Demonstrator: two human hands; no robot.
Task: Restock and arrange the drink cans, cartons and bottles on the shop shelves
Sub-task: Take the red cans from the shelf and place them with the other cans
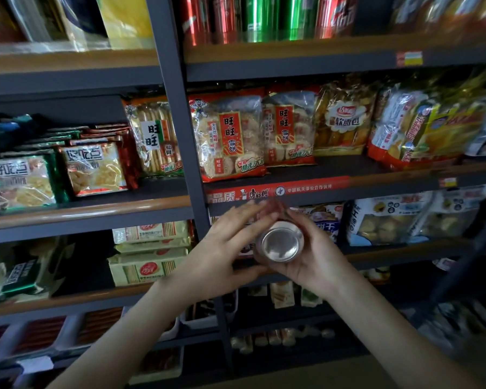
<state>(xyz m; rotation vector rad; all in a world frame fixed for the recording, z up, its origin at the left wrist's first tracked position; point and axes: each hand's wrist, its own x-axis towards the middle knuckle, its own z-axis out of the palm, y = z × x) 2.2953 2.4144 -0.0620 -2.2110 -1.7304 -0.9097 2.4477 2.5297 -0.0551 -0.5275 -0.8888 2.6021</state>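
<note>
**One can in both hands, at the snack shelves**

My two bare forearms reach up from the bottom of the view and meet in front of the shelving. My right hand [320, 262] curls round a drink can [280, 244] from the right and underneath, gripping it. My left hand [222, 248] lies against the can's left side with fingers fairly straight, the thumb below. The can is tipped so its silver base faces me. Its far end is blurred, so I cannot read a label, though the body seems reddish. It is held in the air in front of the shelves, on none of them.

Just behind my hands runs a red shelf-edge strip [278, 189], beside the dark upright post [180, 122]. Pale biscuit packs [149, 265] are stacked left of my left wrist. Above the strip stand clear bags of rice crackers [230, 136] with red labels. Farthest up, the top shelf [292, 49] carries a row of red and green cans [261, 18], standing upright.
</note>
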